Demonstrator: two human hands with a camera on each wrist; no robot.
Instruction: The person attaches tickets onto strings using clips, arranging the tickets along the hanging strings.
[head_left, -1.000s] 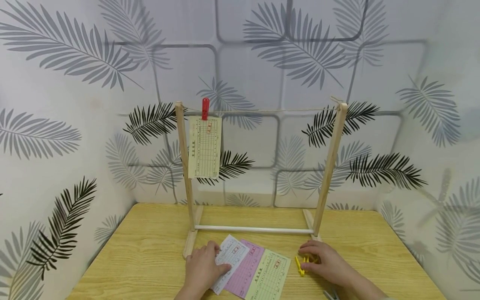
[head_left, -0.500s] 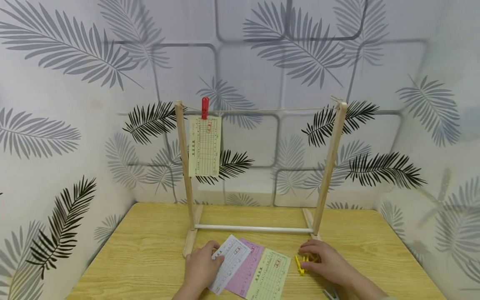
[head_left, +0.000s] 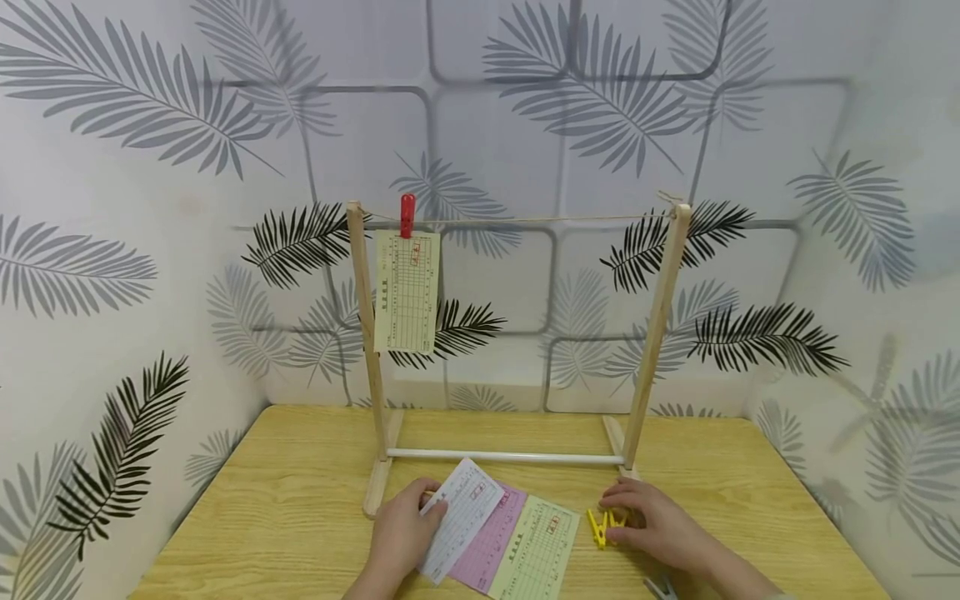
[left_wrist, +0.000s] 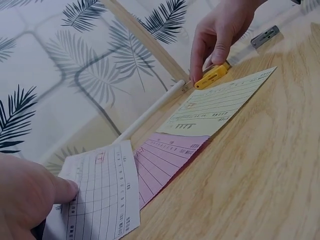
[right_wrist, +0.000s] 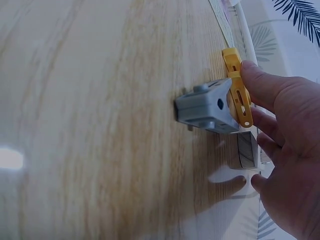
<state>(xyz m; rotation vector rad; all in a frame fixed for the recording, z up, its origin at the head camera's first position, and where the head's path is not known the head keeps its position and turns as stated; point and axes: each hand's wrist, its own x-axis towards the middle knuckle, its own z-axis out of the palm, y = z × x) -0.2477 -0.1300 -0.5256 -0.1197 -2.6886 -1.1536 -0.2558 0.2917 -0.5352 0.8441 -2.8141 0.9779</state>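
My left hand (head_left: pixel 405 527) pinches a white printed slip (head_left: pixel 467 515) by its left side, thumb on top, and the slip is tilted up off the table. Partly under it lies a pink slip (head_left: pixel 491 542), which a pale green slip (head_left: pixel 538 546) overlaps on the right. My right hand (head_left: pixel 651 525) holds a yellow clothespin (right_wrist: pixel 239 92) between thumb and fingers, low over the table just right of the green slip. A grey clothespin (right_wrist: pixel 205 106) lies on the table near that hand.
Behind the slips stands a wooden frame (head_left: pixel 654 333) with a white crossbar (head_left: pixel 506 457) low down and a string (head_left: pixel 540 219) across its top. A red clothespin (head_left: pixel 407 215) holds a pale green slip (head_left: pixel 407 292) on the string at the left.
My left hand has shifted its grip and lifted the white slip, uncovering more of its face. The yellow clothespin has turned slightly in my right hand, which otherwise stays in place.
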